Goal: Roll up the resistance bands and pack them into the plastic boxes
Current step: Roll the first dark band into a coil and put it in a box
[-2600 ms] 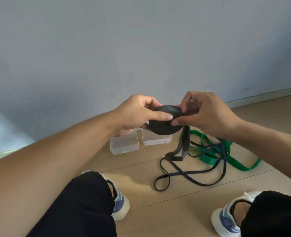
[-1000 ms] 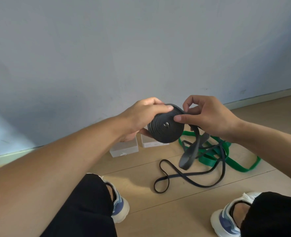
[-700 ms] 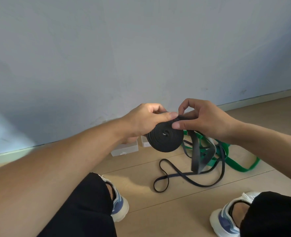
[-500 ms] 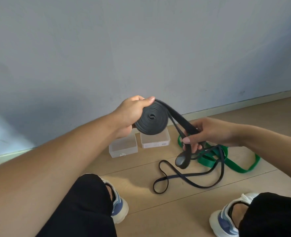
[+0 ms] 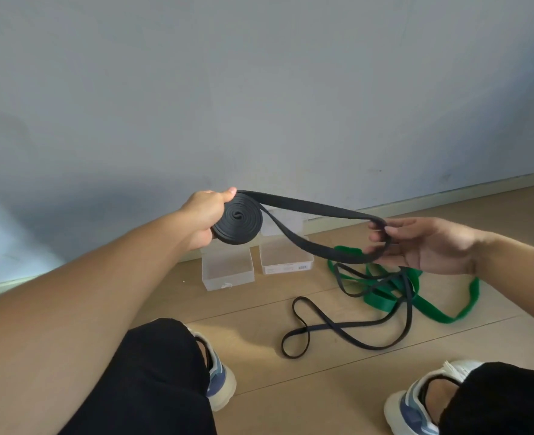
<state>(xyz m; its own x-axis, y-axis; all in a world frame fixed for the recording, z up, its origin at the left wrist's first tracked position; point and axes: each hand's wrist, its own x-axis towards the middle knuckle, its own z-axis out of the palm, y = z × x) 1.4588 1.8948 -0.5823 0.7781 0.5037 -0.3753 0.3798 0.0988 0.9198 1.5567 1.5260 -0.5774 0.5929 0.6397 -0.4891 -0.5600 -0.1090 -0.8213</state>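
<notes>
Centre of frame: your left hand [image 5: 203, 216] gripped the coiled part of the wide black band [image 5: 237, 220], thumb on the upper rim and fingers curled behind the spiral. From the coil, two strands of the same band ran toward the right of the frame and closed in a loop around the fingers [image 5: 376, 237] of your right hand [image 5: 429, 244]. Those fingers were only lightly bent inside the loop; whether they pinched the band cannot be told.

Below the coil, two clear plastic boxes [image 5: 228, 268] stood side by side on the wooden floor [image 5: 259, 381], lids off, just in front of the grey wall [image 5: 259, 89].

Lower right of centre: a thin black band [image 5: 338, 328] lay in loose loops on the floor, partly crossing a green band [image 5: 416, 301] heaped beneath your right hand.

Bottom edge: your knees and two shoes [image 5: 220, 376].
</notes>
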